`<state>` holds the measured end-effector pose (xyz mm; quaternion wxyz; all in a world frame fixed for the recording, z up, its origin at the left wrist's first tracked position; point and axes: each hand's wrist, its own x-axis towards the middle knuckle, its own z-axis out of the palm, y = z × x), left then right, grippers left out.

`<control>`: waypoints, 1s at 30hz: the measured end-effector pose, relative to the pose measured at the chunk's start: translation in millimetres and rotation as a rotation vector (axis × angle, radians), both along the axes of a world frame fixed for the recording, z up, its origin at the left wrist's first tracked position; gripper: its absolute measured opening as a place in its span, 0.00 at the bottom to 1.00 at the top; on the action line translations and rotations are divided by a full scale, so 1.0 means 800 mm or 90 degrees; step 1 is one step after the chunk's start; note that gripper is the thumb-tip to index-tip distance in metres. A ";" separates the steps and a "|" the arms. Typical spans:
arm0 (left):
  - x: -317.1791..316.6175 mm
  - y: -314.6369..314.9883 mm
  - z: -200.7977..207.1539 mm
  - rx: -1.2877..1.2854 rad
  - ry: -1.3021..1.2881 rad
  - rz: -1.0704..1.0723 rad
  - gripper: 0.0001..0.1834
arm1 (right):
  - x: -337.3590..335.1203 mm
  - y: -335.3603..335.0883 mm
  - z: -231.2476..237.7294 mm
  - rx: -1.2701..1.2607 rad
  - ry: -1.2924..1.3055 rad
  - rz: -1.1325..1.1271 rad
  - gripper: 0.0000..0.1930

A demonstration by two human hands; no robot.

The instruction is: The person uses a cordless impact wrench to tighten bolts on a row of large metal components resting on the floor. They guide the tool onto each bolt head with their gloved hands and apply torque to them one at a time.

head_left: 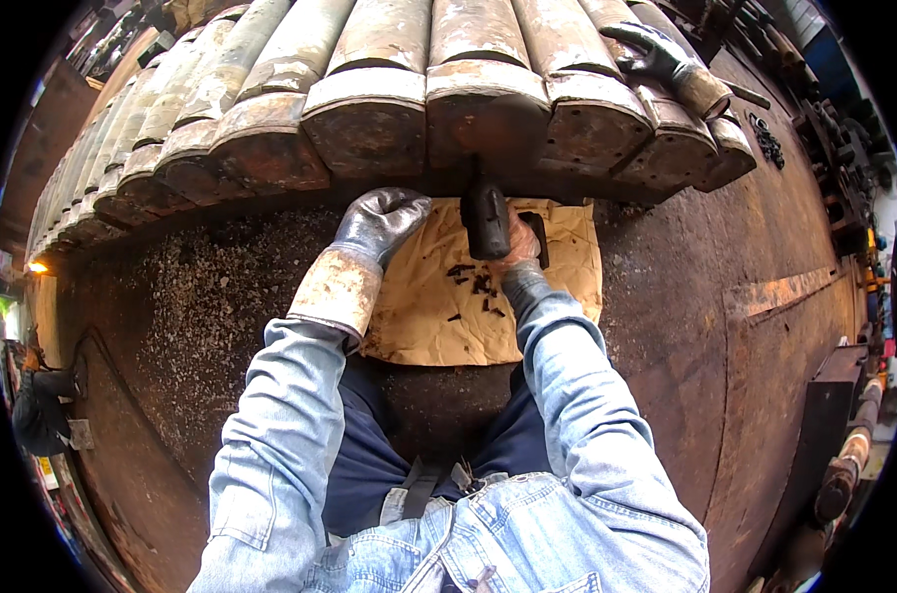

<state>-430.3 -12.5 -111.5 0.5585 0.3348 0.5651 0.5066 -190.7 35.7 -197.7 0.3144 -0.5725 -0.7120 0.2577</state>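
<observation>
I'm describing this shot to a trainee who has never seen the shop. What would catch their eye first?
A row of big rusty cylinders fans across the top. Below it the right hand grips a dark hammer-like tool against one cylinder's end, the gloved left hand alongside, above brown paper. Another person's gloved hand rests on the cylinders, upper right.

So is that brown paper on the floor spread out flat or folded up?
Spread out. The brown paper lies open but creased under both hands, with dark scraps scattered on top.
</observation>
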 end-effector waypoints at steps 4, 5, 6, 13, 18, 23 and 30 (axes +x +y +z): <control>0.003 0.015 -0.014 -0.041 0.043 -0.008 0.13 | 0.013 0.004 -0.003 0.041 0.003 0.006 0.23; -0.031 0.023 -0.053 -0.040 -0.038 0.011 0.13 | -0.002 0.000 0.005 0.030 -0.006 0.022 0.24; -0.032 0.028 -0.065 -0.040 -0.087 0.012 0.12 | 0.001 -0.002 0.007 0.017 -0.029 0.021 0.24; -0.023 0.036 -0.051 -0.112 -0.091 0.038 0.18 | 0.008 -0.003 0.023 -0.009 -0.042 -0.002 0.25; -0.013 0.042 -0.037 -0.135 0.137 -0.062 0.28 | 0.006 -0.016 0.029 -0.039 0.050 0.032 0.25; 0.002 0.039 0.003 -0.183 0.352 -0.182 0.38 | -0.003 -0.022 0.045 -0.155 0.079 0.007 0.25; 0.006 0.045 -0.018 -0.156 0.313 -0.193 0.48 | 0.036 0.005 0.013 -0.029 -0.067 0.050 0.31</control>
